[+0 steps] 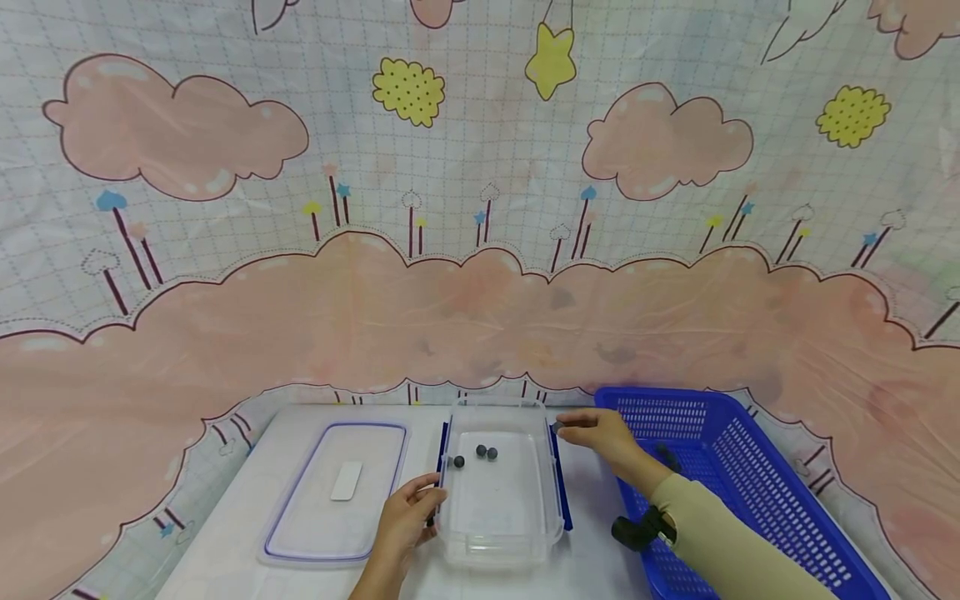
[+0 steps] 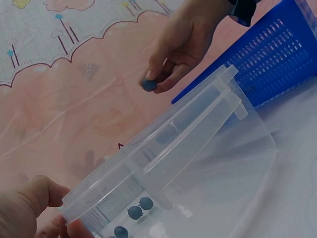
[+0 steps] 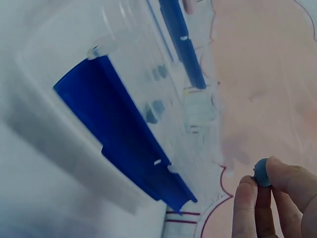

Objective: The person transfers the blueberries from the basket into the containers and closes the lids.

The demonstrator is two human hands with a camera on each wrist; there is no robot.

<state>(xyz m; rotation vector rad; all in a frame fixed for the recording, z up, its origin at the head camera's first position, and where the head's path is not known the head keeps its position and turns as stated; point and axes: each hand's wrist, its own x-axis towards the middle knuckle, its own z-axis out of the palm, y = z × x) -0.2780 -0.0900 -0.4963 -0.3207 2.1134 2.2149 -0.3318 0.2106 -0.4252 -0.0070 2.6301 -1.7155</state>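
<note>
A clear plastic container [image 1: 498,500] with blue side latches stands uncovered on the table. Three or so dark blueberries [image 2: 134,212] lie inside it, toward its far left. My left hand [image 1: 407,514] holds the container's left wall, its thumb at the rim. Raised just beyond the right wall, my right hand [image 1: 596,433] pinches one blueberry [image 3: 263,172] between thumb and fingertips. In the left wrist view this right hand [image 2: 185,47] appears above the container's rim.
A clear lid [image 1: 311,533] with a blue-purple seal and a white label lies left of the container. At the right stands a blue perforated basket [image 1: 780,492], with a dark object [image 1: 666,457] inside, under the right forearm. A patterned cloth [image 1: 480,325] hangs behind the table.
</note>
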